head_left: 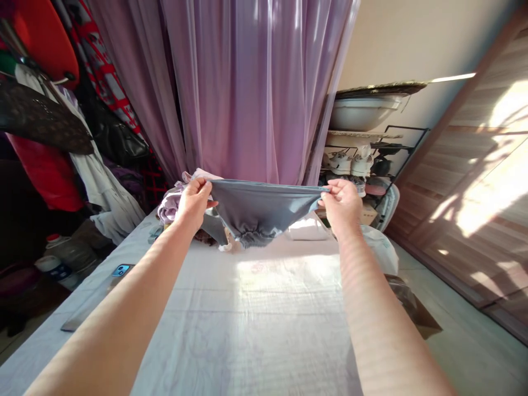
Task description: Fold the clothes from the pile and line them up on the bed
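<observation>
A grey-blue garment (264,206) hangs stretched between my two hands, above the far part of the white-covered bed (247,330). Its upper edge is pulled taut and nearly level; a gathered, elastic-looking band bunches at its lower middle. My left hand (194,203) pinches the left end of that upper edge between thumb and fingers. At the right end, my right hand (341,206) grips the same edge. Behind my left hand lies a pile of lilac clothes (170,204). A folded white cloth (308,228) rests beyond the garment, left of my right hand.
A phone (121,270) lies at the bed's left edge. Purple curtains (247,99) hang behind. On the right stand a rack with white shoes (350,163), a basin (363,113) and a wooden wardrobe (466,181). Bags and clothes (45,115) hang at left.
</observation>
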